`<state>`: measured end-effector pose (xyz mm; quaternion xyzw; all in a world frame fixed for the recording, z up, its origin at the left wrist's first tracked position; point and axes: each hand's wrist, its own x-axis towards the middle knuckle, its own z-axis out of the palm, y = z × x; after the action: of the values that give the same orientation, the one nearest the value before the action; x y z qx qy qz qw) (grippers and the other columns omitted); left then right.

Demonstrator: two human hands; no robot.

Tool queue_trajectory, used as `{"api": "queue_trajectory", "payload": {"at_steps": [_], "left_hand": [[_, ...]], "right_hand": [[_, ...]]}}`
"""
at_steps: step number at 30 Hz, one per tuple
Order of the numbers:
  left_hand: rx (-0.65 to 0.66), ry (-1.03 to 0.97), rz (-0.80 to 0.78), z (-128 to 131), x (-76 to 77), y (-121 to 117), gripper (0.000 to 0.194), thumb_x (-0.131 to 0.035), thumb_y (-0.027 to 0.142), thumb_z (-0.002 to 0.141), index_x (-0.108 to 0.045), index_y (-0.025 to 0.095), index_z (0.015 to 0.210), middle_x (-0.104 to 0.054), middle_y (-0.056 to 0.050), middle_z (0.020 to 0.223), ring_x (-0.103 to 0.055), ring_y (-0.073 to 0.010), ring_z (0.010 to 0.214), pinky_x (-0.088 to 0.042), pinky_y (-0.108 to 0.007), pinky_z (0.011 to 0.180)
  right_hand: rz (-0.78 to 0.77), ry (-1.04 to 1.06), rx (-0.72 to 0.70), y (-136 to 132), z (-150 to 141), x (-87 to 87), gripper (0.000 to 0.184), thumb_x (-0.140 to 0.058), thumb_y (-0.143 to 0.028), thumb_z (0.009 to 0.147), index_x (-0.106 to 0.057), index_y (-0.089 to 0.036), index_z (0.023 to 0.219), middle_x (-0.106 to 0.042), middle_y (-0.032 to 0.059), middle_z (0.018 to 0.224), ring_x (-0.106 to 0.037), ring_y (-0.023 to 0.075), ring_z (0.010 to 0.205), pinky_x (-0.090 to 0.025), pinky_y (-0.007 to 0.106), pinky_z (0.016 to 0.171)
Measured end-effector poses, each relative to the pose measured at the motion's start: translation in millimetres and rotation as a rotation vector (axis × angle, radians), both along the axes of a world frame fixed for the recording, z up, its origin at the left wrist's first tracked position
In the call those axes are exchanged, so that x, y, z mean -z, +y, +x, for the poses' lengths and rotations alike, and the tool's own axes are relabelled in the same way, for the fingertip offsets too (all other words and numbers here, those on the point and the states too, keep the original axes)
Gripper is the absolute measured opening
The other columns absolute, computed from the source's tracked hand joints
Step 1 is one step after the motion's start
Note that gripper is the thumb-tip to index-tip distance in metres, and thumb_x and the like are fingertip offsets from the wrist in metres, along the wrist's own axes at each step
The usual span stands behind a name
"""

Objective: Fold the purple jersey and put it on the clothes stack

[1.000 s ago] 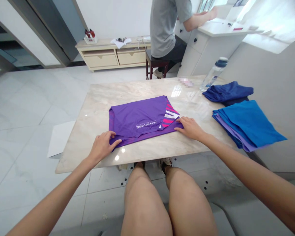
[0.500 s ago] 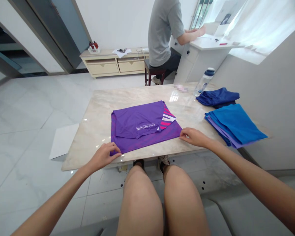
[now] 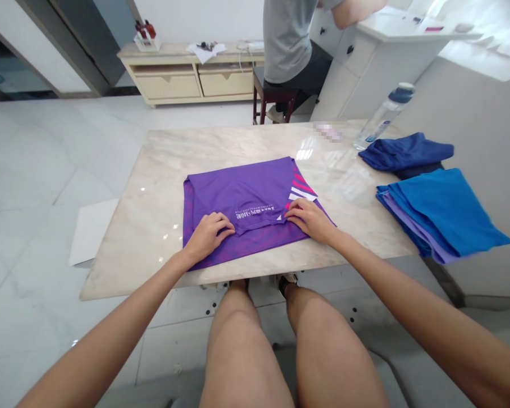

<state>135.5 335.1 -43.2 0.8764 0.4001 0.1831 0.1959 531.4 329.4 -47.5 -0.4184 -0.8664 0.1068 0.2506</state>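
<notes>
Resting open without gripping, the left hand (image 3: 208, 237) and right hand (image 3: 309, 221) lie flat on the near folded edge of a purple sports shirt (image 3: 242, 195), its long axis running side to side across the marble table (image 3: 127, 249).

Apparently a living room in a home, doubling as a small office: a marble-topped table (image 3: 161, 164) before a grey sofa (image 3: 408, 385), a low cream drawer cabinet (image 3: 165, 85) by the wall, a white desk (image 3: 365, 73) with a dark wooden stool (image 3: 272, 102), glossy white floor tiles (image 3: 38, 158).
</notes>
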Motion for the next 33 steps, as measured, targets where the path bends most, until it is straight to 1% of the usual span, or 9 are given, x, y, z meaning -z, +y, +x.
{"api": "queue_trajectory", "payload": {"at_steps": [3,8,12,17,21,25,28,30,33], "left_hand": [[0.006,0.009,0.023,-4,-3.6,-8,0.02,-0.061,0.034,0.111,-0.077,0.024,0.104,-0.076,-0.005,0.108,-0.065,-0.0227,0.101,-0.043,-0.039,0.092],[-0.01,0.031,0.044,-11,-23.3,-27,0.021,-0.059,0.032,0.113,-0.075,0.023,0.103,-0.077,-0.005,0.107,-0.065,-0.0224,0.101,-0.041,-0.039,0.091],[-0.029,0.08,0.014,-12,-35.8,-43,0.019,-0.059,0.031,0.112,-0.074,0.024,0.101,-0.077,-0.004,0.109,-0.065,-0.0232,0.103,-0.041,-0.039,0.091],[0.009,0.104,-0.019,-10,-41.2,-58,0.014,-0.064,0.031,0.108,-0.072,0.024,0.1,-0.077,-0.004,0.108,-0.066,-0.0237,0.103,-0.043,-0.039,0.091],[0.023,0.135,0.02,-4,-64.8,-59,0.011,-0.068,0.031,0.106,-0.073,0.024,0.098,-0.078,-0.004,0.104,-0.068,-0.0245,0.101,-0.045,-0.039,0.089],[0.078,0.199,0.044,21,-117.2,-55,0.009,-0.067,0.026,0.104,-0.075,0.025,0.101,-0.08,-0.005,0.106,-0.07,-0.0257,0.103,-0.049,-0.038,0.092],[0.036,0.264,0.007,55,-153.6,-56,0.012,-0.066,0.022,0.102,-0.078,0.025,0.104,-0.082,-0.006,0.111,-0.073,-0.0275,0.108,-0.053,-0.038,0.094],[-0.063,0.315,-0.072,81,-165.5,-61,0.015,-0.066,0.024,0.101,-0.08,0.026,0.107,-0.083,-0.007,0.115,-0.075,-0.0291,0.111,-0.055,-0.037,0.092],[-0.198,0.374,-0.171,117,-161.5,-72,0.021,-0.064,0.026,0.102,-0.082,0.026,0.113,-0.084,-0.009,0.122,-0.076,-0.0309,0.118,-0.057,-0.037,0.093]], "right_hand": [[0.038,-0.009,-0.003,-7,0,-2.5,0.027,-0.056,-0.036,0.115,-0.081,-0.025,0.11,-0.076,0.0104,0.111,-0.067,0.0278,0.106,-0.054,0.044,0.097],[0.051,-0.054,-0.008,-20,2,-16.9,0.03,-0.056,-0.039,0.115,-0.082,-0.025,0.109,-0.078,0.0097,0.103,-0.068,0.0285,0.102,-0.053,0.046,0.096],[-0.059,-0.15,-0.007,-34,0,-29.3,0.031,-0.055,-0.038,0.114,-0.083,-0.027,0.11,-0.079,0.0108,0.107,-0.068,0.0305,0.11,-0.052,0.049,0.103],[-0.179,-0.194,-0.052,-49,9,-31.9,0.036,-0.049,-0.03,0.114,-0.085,-0.023,0.108,-0.078,0.0136,0.108,-0.068,0.0299,0.107,-0.055,0.047,0.101],[-0.19,-0.172,0.123,-53,28,-45.5,0.03,-0.055,-0.024,0.109,-0.085,-0.022,0.109,-0.079,0.0133,0.111,-0.069,0.0306,0.113,-0.056,0.046,0.106],[-0.243,-0.165,0.384,-41,42,-82.7,0.024,-0.063,-0.02,0.104,-0.086,-0.02,0.11,-0.082,0.0124,0.115,-0.071,0.0295,0.117,-0.053,0.04,0.109],[-0.373,-0.101,0.646,-31,41,-108.4,0.025,-0.063,-0.02,0.103,-0.086,-0.017,0.113,-0.083,0.0124,0.119,-0.075,0.0259,0.114,-0.053,0.031,0.103],[-0.447,-0.08,0.762,-29,35,-113.4,0.023,-0.065,-0.021,0.101,-0.086,-0.016,0.108,-0.084,0.0142,0.115,-0.077,0.0261,0.11,-0.054,0.028,0.095],[-0.518,-0.084,0.85,-36,27,-99.9,0.02,-0.07,-0.027,0.098,-0.086,-0.016,0.094,-0.084,0.0168,0.102,-0.08,0.0293,0.101,-0.056,0.029,0.085]]}}
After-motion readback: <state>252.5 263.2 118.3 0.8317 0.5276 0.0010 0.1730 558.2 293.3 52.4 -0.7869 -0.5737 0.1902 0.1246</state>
